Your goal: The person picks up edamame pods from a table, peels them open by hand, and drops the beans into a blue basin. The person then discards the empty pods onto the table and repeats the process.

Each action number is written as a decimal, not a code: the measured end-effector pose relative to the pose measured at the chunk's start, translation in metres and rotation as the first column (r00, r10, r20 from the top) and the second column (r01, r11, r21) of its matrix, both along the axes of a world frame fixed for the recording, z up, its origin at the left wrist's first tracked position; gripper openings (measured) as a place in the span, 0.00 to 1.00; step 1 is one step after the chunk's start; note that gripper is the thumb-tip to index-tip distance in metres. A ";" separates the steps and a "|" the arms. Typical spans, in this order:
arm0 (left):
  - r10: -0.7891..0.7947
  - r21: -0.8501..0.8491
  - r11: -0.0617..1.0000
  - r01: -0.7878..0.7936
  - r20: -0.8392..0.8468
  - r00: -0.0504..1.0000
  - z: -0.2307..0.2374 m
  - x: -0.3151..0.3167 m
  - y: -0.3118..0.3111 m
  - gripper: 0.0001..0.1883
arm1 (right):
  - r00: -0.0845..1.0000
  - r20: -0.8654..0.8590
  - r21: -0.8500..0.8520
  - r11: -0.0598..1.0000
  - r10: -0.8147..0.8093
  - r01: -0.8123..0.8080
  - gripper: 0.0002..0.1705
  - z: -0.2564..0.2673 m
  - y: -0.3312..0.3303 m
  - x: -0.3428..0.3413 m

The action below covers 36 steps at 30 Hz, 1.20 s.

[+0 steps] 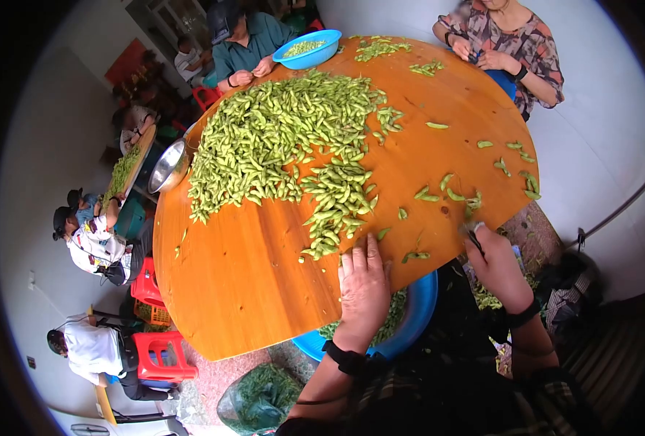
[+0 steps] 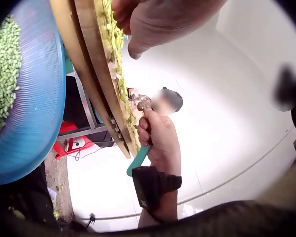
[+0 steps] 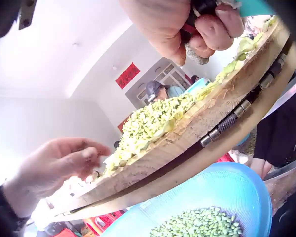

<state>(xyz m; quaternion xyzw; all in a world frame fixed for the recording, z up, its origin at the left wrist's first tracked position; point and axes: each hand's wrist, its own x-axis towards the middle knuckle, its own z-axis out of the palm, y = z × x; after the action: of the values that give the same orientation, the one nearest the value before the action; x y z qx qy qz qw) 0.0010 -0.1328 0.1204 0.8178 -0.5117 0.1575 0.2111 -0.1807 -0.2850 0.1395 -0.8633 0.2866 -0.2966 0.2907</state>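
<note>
My left hand lies palm down at the near edge of the round wooden table, fingers extended towards green soybean pods at the tip of a large pile. Over to the right, my right hand has its fingers curled round a tool with a teal handle. The fist hides most of the tool, and its kind cannot be told. A few loose pods are scattered close to that hand. Below the table edge, a blue basin contains shelled green beans.
Across the table sit two people, one beside a blue bowl and one in a patterned top. A metal bowl stands at the left edge. Red stools and a full green bag are on the floor.
</note>
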 end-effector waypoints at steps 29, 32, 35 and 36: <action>-0.635 -0.590 0.738 -0.327 -0.771 -0.042 -0.006 0.010 -0.011 0.09 | 0.913 0.268 0.360 0.847 0.308 -0.391 0.18 0.019 0.050 0.071; -0.660 -0.606 0.708 -0.363 -0.751 -0.033 -0.007 0.016 -0.002 0.10 | 0.930 0.212 0.377 0.852 0.302 -0.363 0.18 0.020 0.044 0.065; -0.623 -0.584 0.754 -0.301 -0.781 -0.049 0.008 0.021 0.005 0.13 | 0.931 0.203 0.496 0.788 0.302 -0.364 0.16 0.027 0.043 0.064; -0.624 -0.583 0.754 -0.302 -0.780 -0.049 0.004 0.023 0.007 0.13 | 0.929 0.207 0.574 0.731 0.308 -0.370 0.14 0.029 0.043 0.066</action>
<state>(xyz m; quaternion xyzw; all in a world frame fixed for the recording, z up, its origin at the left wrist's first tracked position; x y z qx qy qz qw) 0.0236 -0.1255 0.1246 0.4732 -0.2176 -0.3483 0.7794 -0.1150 -0.2419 0.1686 -0.7471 0.1889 -0.1737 0.6132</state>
